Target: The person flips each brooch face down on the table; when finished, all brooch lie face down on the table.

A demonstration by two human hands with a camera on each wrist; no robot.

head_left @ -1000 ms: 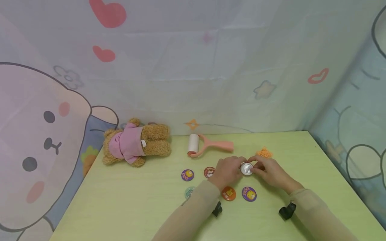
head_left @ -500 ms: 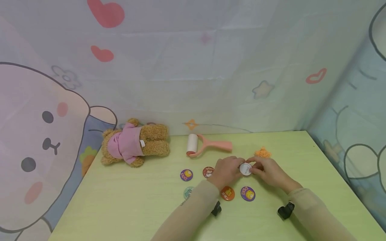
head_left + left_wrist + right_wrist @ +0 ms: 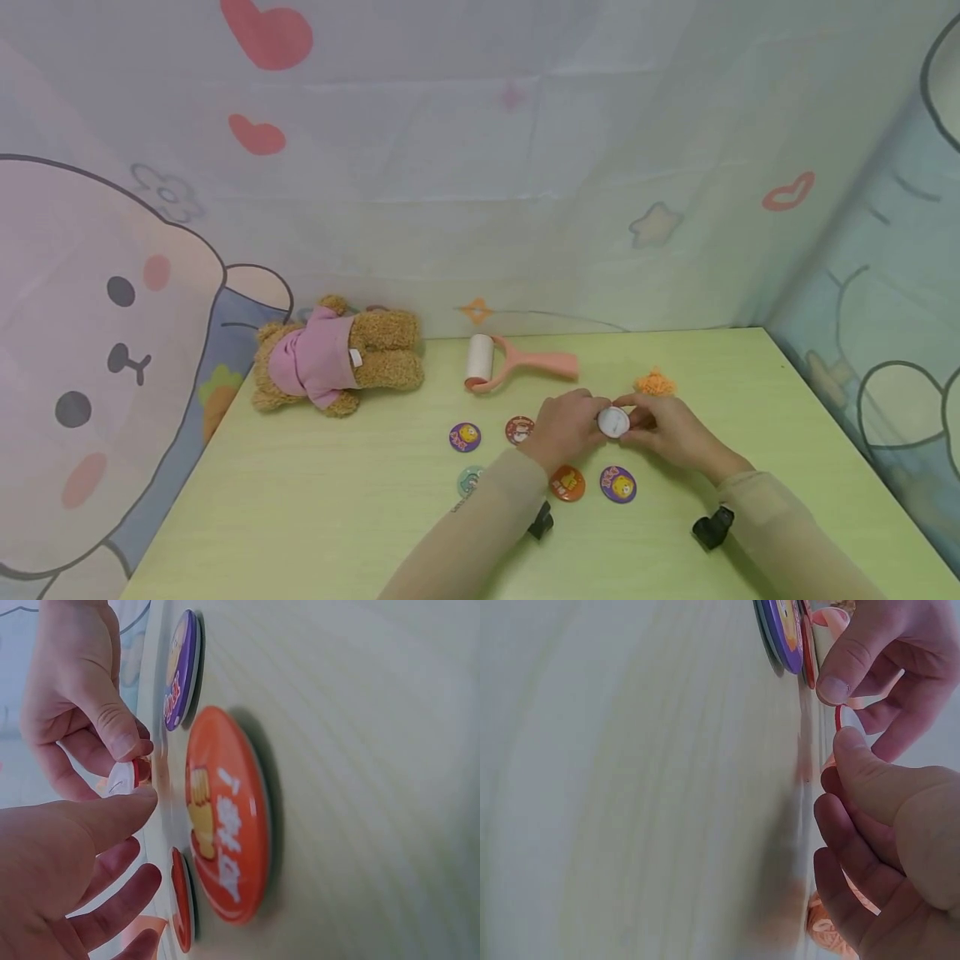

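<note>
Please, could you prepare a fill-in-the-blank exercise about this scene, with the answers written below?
The held badge shows the head camera its white ____, not its printed front.
Exactly ____ purple badges are visible on the table.
The teddy bear wears ____ clothing.
In the head view, the roller lies to the ____ of the teddy bear.

Missing words: back; two; pink; right.

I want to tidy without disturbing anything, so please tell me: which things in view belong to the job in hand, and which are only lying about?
Job in hand:
held badge, pinched by left hand and right hand
probably five other badges

Seemingly lying about:
plush bear
pink-handled roller
small orange item
</note>
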